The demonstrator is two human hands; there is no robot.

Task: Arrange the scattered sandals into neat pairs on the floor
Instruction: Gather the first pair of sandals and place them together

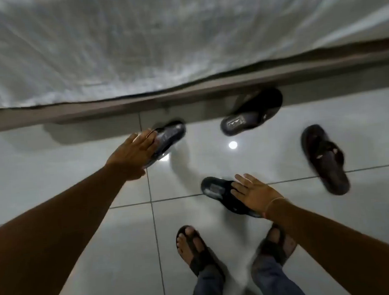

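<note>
Left hand [134, 154] flat on sandal [166, 139] | right hand [254, 193] flat on second sandal [216, 191]

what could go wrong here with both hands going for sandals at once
The left hand and right hand each reach a different loose sandal, so mismatched ones may get paired; all look dark and blurred. The sandal by the wall sits partly under the ledge and may be missed.

Floor [279, 156]: glossy pale grey tiles with thin dark grout lines, reflecting a round ceiling light [233, 145]. Brown ledge [186, 93] along far edge; white textured surface [160, 36] above it.
</note>
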